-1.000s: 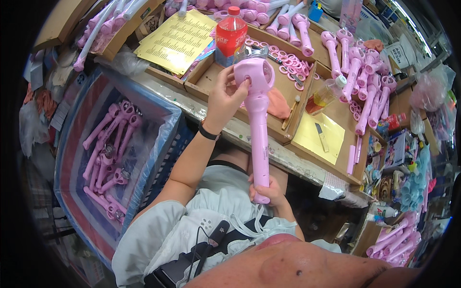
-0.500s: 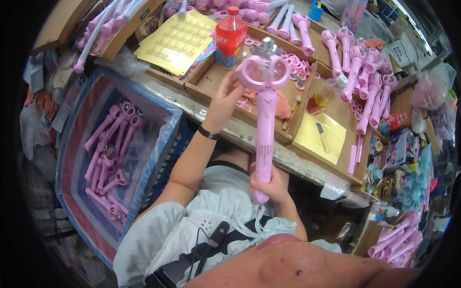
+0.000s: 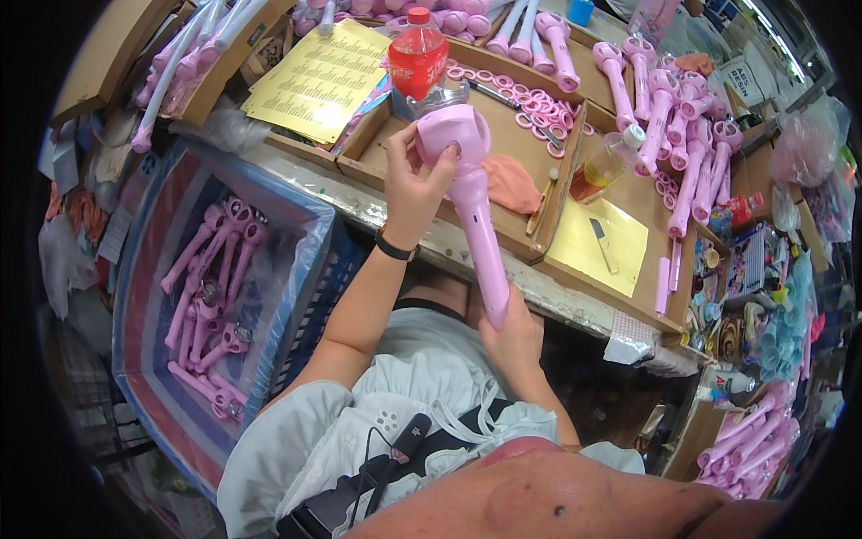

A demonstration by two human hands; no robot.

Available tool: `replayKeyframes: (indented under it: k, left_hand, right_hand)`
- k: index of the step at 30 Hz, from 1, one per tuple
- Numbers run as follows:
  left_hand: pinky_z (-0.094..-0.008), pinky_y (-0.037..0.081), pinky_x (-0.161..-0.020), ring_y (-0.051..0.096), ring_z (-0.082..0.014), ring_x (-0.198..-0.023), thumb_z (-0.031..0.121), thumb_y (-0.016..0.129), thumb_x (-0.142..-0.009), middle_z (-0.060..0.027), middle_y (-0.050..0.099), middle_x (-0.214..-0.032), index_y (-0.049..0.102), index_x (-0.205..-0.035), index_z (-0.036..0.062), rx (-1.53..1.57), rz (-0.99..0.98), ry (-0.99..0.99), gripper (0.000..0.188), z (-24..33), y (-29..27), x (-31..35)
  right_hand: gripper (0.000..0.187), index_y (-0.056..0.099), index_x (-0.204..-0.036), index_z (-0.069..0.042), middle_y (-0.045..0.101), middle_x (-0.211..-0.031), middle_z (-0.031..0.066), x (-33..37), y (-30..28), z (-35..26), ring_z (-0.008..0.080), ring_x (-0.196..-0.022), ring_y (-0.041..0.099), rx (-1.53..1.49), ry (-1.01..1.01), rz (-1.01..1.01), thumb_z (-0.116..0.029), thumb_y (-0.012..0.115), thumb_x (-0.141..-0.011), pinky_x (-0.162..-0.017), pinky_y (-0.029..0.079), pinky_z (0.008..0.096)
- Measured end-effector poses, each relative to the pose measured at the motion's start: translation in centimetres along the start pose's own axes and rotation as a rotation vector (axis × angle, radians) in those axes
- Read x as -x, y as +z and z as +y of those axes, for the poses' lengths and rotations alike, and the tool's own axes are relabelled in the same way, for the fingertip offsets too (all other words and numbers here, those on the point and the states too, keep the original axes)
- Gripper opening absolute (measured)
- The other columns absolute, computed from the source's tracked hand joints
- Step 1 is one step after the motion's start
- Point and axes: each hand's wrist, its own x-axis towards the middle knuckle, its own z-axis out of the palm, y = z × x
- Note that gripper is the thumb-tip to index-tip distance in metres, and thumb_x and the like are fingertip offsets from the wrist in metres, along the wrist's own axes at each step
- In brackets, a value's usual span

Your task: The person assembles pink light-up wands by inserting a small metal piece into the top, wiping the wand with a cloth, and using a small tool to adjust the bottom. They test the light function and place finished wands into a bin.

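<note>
A pink toy wand (image 3: 478, 225) with a ring-shaped head and a clear crown-like top slants in front of me over the table edge. My left hand (image 3: 415, 187) is closed on the wand's head, thumb on its near face and fingers round the left side. Lower down, my right hand (image 3: 515, 340) is wrapped around the end of the handle. An orange cloth (image 3: 512, 184) lies in the cardboard tray (image 3: 382, 154) just behind the wand. Many small pink rings (image 3: 543, 115) are scattered further back in that tray.
At left stands a lined bin (image 3: 305, 260) holding several pink wands (image 3: 211, 278). A red drink bottle (image 3: 418, 58), yellow sheets (image 3: 319, 81) and a half-full clear bottle (image 3: 606, 166) stand or lie on the table. A cutter knife (image 3: 603, 245) rests on yellow paper; more wand parts (image 3: 691, 135) are piled right.
The wand has turned about its length and tilted, its head shifting left. My left hand has taken hold of the head; my right hand has moved slightly up and right with the handle.
</note>
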Motion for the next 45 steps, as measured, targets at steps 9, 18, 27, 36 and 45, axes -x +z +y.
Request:
replayKeyframes:
  k: [9,18,27,36,45]
  left_hand:
    - [-0.0313,0.044,-0.094,0.051,-0.0189,-0.112,0.012,0.059,-0.089,-0.0119,0.045,-0.129,0.036,-0.127,-0.0009,-0.007,0.023,0.143,0.046,-1.3,-1.0,0.3]
    - [-0.0472,0.041,-0.099,0.052,-0.0297,-0.111,0.077,0.042,-0.073,-0.0165,0.049,-0.126,0.036,-0.133,0.0019,0.783,-0.284,-0.546,0.096,-1.9,-2.2,3.1]
    - [-0.0371,0.05,-0.084,0.052,-0.025,-0.105,0.063,0.059,-0.077,-0.0182,0.044,-0.13,0.028,-0.139,0.0046,1.156,-0.095,-0.537,0.091,-0.1,-3.6,1.6]
    - [-0.0346,0.051,-0.076,0.058,-0.0283,-0.097,0.067,0.049,-0.081,-0.0226,0.047,-0.128,0.034,-0.133,-0.0022,0.732,0.013,-0.477,0.088,1.1,-5.6,1.6]
    - [-0.04,0.052,-0.079,0.058,-0.033,-0.1,0.064,0.048,-0.083,-0.0216,0.052,-0.121,0.039,-0.129,-0.0036,0.75,0.103,-0.503,0.082,0.6,-7.1,1.2]
  right_hand:
    - [0.049,0.046,-0.117,-0.002,0.063,-0.089,0.02,0.1,0.3,0.9,0.0342,-0.075,0.064,-0.399,0.052,-0.163,-0.019,0.068,-0.076,-0.066,0.051,0.0411]
    - [0.05,0.046,-0.12,-0.001,0.059,-0.086,0.005,0.4,-1.5,2.3,0.0118,-0.072,0.061,-1.276,0.232,-0.863,-0.004,0.07,-0.076,-0.065,0.051,0.0266]
    - [0.032,0.062,-0.104,-0.003,0.063,-0.093,0.0105,-2.8,-3.8,2.1,0.0202,-0.083,0.061,-0.554,-0.105,-0.512,-0.028,0.063,-0.085,-0.075,0.048,0.0303]
    - [0.037,0.065,-0.095,-0.005,0.064,-0.089,0.0184,-16.6,-3.3,1.3,0.037,-0.084,0.061,0.239,-0.224,-0.587,-0.037,0.047,-0.09,-0.074,0.048,0.044]
    - [0.029,0.062,-0.103,-0.007,0.062,-0.097,0.0205,-15.1,-6.6,6.1,0.0382,-0.091,0.059,0.18,0.237,-0.003,-0.024,0.049,-0.083,-0.078,0.047,0.0445]
